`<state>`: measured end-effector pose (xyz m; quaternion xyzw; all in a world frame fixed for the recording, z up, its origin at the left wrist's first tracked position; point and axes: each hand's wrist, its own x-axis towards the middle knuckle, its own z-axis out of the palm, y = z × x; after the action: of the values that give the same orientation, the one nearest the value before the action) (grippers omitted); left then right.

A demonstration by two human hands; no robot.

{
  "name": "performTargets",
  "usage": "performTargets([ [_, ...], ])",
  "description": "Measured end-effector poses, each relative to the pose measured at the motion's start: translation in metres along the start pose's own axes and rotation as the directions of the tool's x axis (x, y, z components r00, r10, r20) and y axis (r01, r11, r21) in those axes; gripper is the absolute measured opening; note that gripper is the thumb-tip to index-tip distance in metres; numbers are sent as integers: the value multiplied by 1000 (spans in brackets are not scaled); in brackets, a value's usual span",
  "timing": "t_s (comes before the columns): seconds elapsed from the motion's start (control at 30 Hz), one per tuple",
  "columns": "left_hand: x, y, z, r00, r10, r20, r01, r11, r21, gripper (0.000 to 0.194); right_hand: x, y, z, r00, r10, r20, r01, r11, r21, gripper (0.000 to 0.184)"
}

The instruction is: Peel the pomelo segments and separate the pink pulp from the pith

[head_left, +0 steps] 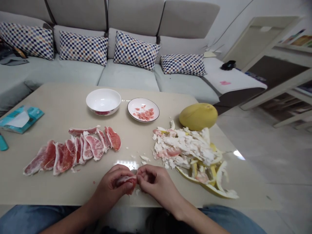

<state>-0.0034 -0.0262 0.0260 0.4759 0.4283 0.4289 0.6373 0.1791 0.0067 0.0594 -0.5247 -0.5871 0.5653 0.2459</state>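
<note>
Low over the table's near edge, my left hand (114, 182) is closed around a red pomelo segment (131, 186). The fingers of my right hand (153, 180) pinch the segment's pale membrane at its right end. Left of my hands lies a row of pomelo segments (75, 149), red and whitish, with membrane on most of them. To the right is a heap of white pith and membrane (185, 146), with curved yellow peel pieces (207, 185) at its near side. Small white scraps (145, 158) lie just beyond my hands.
Farther back stand a white bowl (103, 99) and a dark-rimmed plate (143, 107) holding pink pulp pieces. A whole yellow pomelo (198, 116) sits behind the heap. At far left are a blue tissue pack (21, 118) and a teal handle (3, 143). A sofa (126, 78) borders the table.
</note>
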Motion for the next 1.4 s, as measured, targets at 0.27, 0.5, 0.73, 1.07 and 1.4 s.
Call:
performTargets([
  [0.27, 3, 3, -4, 977, -210, 46, 215, 948, -235, 31, 12, -9, -24, 997, 62, 44, -70, 976, 206, 24],
  [0.5, 9, 3, -9, 959, -263, 110, 282, 818, -501, 20, 121, -30, -88, 922, -202, -331, 121, 960, -251, 21],
  [0.73, 15, -5, -21, 961, -251, 113, 271, 789, -552, 20, 215, -46, -120, 881, -230, -413, 38, 905, -424, 27],
  [1.07, 12, -6, -23, 953, -268, 142, 297, 737, -607, 16, 118, -34, -139, 921, -281, -269, 103, 843, -529, 23],
  [1.4, 5, -5, -15, 940, -280, 196, 341, 771, -537, 32, 25, 6, -94, 865, -476, -159, 203, 621, -757, 16],
])
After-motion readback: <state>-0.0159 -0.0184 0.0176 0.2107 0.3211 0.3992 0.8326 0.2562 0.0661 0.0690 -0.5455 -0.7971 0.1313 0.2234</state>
